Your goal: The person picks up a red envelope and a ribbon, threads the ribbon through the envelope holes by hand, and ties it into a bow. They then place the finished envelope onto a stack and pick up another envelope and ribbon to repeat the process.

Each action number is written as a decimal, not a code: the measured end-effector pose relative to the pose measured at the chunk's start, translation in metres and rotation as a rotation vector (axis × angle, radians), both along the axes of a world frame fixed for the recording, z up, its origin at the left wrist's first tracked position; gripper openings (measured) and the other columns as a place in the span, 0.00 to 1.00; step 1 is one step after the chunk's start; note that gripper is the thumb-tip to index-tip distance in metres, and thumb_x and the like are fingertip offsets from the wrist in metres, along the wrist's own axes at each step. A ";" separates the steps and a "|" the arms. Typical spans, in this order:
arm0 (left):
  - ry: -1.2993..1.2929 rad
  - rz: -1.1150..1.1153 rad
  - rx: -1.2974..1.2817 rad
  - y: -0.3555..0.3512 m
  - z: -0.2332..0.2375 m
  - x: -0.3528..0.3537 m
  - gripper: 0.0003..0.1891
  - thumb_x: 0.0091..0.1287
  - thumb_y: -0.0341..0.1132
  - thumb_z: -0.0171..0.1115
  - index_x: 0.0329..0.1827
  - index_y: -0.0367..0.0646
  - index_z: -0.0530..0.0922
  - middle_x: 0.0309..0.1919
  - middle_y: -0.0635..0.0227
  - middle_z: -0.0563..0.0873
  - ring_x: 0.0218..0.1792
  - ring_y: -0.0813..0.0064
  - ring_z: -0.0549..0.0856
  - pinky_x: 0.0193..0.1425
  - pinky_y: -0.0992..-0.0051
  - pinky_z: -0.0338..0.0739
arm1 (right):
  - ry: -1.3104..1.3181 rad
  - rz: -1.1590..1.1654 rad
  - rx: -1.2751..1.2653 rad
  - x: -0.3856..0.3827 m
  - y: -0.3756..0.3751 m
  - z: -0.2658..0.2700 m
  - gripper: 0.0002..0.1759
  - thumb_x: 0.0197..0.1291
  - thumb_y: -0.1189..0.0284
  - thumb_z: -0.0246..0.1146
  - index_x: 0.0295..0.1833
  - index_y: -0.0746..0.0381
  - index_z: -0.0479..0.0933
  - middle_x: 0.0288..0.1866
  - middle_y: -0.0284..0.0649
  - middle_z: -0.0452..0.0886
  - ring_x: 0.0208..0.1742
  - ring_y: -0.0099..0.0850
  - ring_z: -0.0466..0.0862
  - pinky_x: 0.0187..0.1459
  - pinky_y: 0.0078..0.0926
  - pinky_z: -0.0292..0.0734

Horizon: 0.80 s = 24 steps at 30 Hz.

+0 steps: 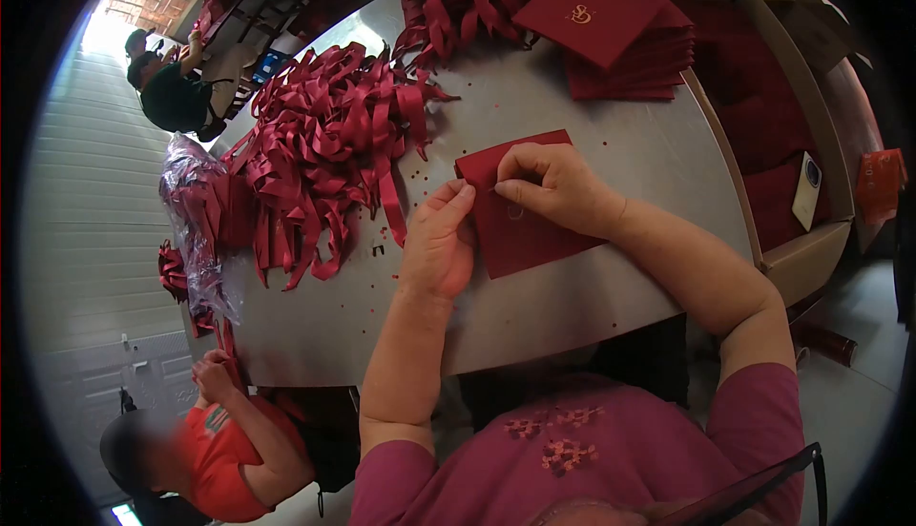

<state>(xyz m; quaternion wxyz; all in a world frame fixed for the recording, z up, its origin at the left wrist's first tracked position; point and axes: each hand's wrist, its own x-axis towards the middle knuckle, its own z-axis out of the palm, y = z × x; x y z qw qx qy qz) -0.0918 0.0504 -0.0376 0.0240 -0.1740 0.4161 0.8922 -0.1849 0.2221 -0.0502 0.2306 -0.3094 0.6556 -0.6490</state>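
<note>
A flat dark red gift bag (534, 245) with a faint logo lies on the metal table in front of me. At its left edge, my left hand (441, 240) has thumb and fingers pinched together near the top corner. Over the bag's upper half, my right hand (563, 187) is closed in a pinch, its fingertips close to the left ones. Whatever is between the right fingertips is too small to make out. Left of the bag spreads a big heap of red ribbons (324, 135).
Stacked red bags (611, 25) with a gold logo sit at the back right. An open carton (811, 249) holds red material and a phone (807, 192). Clear plastic wrap (196, 211) hangs at the table's left. A person in red (253, 454) works at lower left; others are farther back.
</note>
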 end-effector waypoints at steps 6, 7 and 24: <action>0.047 -0.032 0.035 -0.004 -0.006 -0.001 0.09 0.75 0.30 0.55 0.53 0.39 0.78 0.49 0.68 0.86 0.52 0.76 0.84 0.63 0.73 0.76 | 0.380 -0.091 0.049 0.006 -0.005 0.001 0.04 0.61 0.78 0.65 0.39 0.65 0.76 0.31 0.40 0.78 0.31 0.30 0.78 0.36 0.26 0.74; 0.027 -0.039 0.039 -0.005 -0.007 -0.002 0.09 0.75 0.30 0.55 0.53 0.39 0.79 0.50 0.68 0.86 0.52 0.76 0.84 0.63 0.73 0.76 | 0.377 -0.165 0.066 0.008 -0.007 0.001 0.05 0.60 0.78 0.65 0.40 0.65 0.76 0.31 0.43 0.78 0.30 0.33 0.77 0.36 0.28 0.74; 0.034 -0.005 0.104 0.001 -0.005 -0.003 0.07 0.73 0.30 0.59 0.50 0.40 0.79 0.48 0.67 0.86 0.50 0.75 0.84 0.62 0.73 0.76 | 0.688 -0.321 -0.001 0.014 -0.008 0.002 0.04 0.58 0.78 0.65 0.37 0.63 0.75 0.31 0.46 0.78 0.32 0.46 0.80 0.33 0.35 0.75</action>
